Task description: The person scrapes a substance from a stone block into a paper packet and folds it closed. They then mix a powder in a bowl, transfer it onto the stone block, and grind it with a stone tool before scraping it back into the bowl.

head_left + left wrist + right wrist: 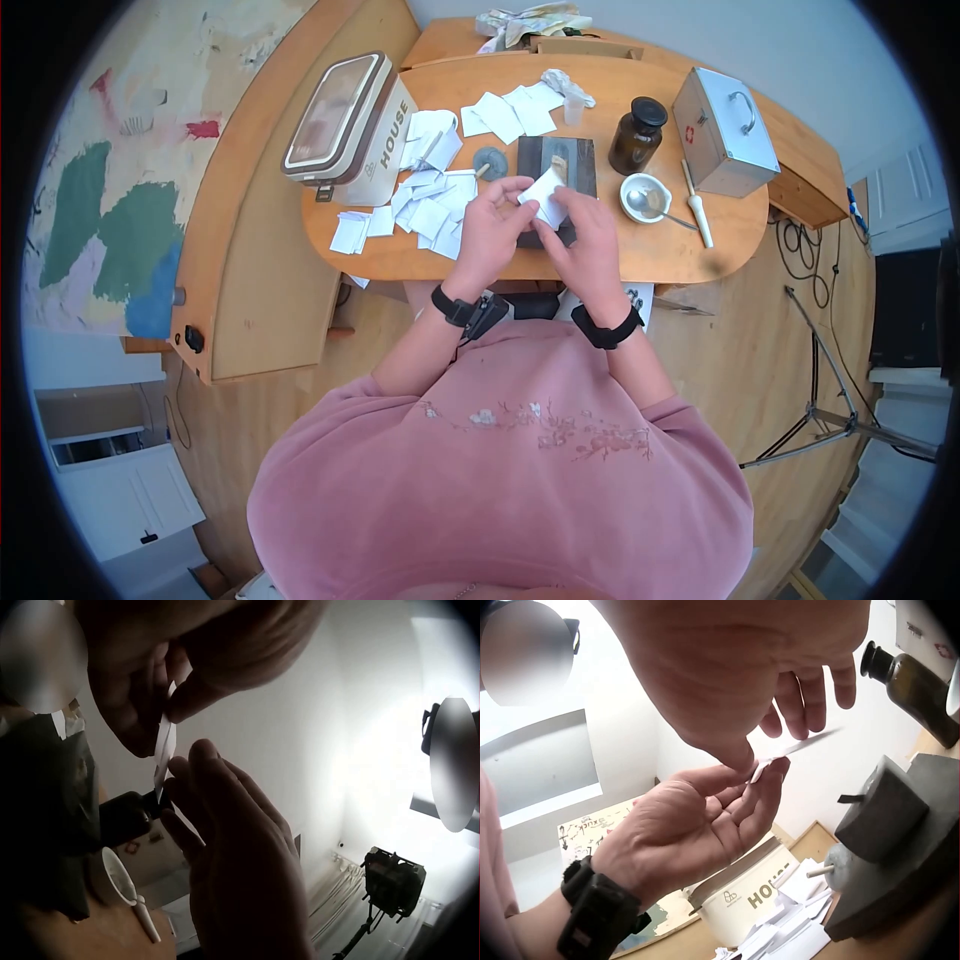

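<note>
Forearms (412, 356) converging, left fingers (511, 185) pinching, right fingers (574, 200) pinching

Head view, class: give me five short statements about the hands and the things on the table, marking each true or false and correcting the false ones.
1. Only the left hand touches a small white paper sheet. False: the right hand touches it too.
2. The brown glass bottle with a black stopper stands upright. True.
3. The slim white pestle lies inside the round white bowl. False: it lies beside it on the orange-brown wooden table.
4. A shiny metal spoon rests in the bowl. True.
5. The silver metal case stands left of the beige plastic box lettered HOUSE. False: it stands to the right.
</note>
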Demonstrator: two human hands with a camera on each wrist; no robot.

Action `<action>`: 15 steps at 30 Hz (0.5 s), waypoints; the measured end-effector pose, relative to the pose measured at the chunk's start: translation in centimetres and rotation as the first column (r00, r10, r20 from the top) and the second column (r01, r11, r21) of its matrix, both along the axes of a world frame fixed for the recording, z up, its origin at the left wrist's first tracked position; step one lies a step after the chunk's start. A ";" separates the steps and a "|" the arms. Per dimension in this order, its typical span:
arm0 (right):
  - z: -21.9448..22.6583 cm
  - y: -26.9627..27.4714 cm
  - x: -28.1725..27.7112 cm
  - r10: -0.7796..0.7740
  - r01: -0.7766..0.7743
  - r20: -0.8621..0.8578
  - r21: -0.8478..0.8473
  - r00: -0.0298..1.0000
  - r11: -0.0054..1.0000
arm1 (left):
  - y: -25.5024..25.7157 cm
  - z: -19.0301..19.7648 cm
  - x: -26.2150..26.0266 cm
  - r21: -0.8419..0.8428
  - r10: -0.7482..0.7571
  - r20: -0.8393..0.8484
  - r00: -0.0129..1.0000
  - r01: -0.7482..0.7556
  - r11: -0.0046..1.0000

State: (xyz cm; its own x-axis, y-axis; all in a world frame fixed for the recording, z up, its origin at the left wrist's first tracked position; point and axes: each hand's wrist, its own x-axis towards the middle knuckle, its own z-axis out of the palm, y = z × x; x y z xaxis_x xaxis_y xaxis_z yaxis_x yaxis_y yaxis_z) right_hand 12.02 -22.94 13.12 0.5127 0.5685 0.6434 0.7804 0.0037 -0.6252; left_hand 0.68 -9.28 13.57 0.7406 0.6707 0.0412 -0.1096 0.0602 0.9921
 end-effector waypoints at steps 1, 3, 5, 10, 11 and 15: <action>-0.4 -0.1 -0.3 0.006 -0.006 0.002 -0.001 1.000 1.000 | -0.4 -0.1 -0.5 -0.022 -0.015 0.028 0.999 0.015 1.000; -0.8 -0.4 -0.8 0.080 -0.105 -0.241 -0.094 0.967 0.990 | -0.7 -0.3 -1.4 -0.052 -0.047 0.080 0.996 0.051 0.997; -0.7 -0.5 -1.2 0.113 -0.135 -0.280 -0.058 0.953 0.989 | -0.4 -0.5 -2.0 -0.021 -0.045 0.077 0.996 0.046 0.999; -0.5 -0.6 -1.4 0.127 -0.130 -0.094 -0.031 0.988 0.991 | -0.3 -0.2 -3.2 0.080 -0.075 0.017 0.997 0.073 0.994; -0.1 -0.7 -1.4 0.152 -0.154 -0.068 -0.028 0.986 0.988 | -0.3 -0.2 -3.3 0.079 -0.078 0.011 0.997 0.077 0.994; -0.6 -0.5 -1.5 0.190 -0.192 -0.038 -0.049 0.981 0.980 | -0.4 -0.5 -3.6 0.151 -0.067 -0.030 0.997 0.071 0.986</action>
State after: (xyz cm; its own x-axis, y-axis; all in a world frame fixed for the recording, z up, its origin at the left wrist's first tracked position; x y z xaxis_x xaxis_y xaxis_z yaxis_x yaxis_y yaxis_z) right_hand 10.52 -23.46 12.47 0.4120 0.6902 0.5949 0.7471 0.1178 -0.6542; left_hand -2.91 -9.72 13.06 0.7871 0.6050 0.1198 -0.0860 -0.0847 0.9927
